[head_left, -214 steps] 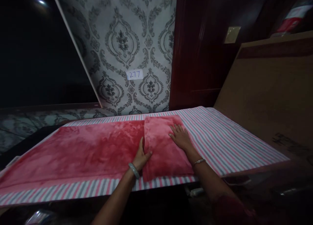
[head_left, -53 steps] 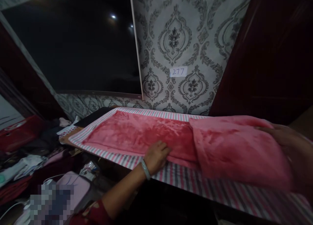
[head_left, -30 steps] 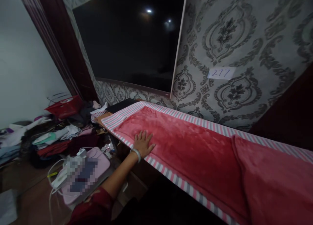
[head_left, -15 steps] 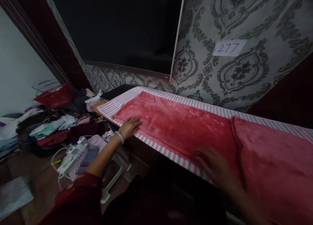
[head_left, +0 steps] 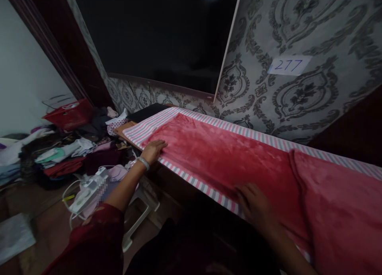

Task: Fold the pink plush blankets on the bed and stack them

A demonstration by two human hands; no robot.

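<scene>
One camera sits on the person's head, looking down and leftward along the striped table (head_left: 179, 115) (quite close), toward the patterned wall (head_left: 298, 36).

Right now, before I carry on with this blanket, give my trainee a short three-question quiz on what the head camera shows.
1. True or false: the left hand rests at the near left corner of the red blanket.
2. What lies under the blanket? A) a striped cloth B) bare wood C) a white sheet
3. Fill in: the paper label on the patterned wall reads ___.

Key:
1. True; the right hand lies on the blanket's near edge, further right.
2. A: the striped cloth shows pink, grey and white along the blanket's edges.
3. 277
</scene>
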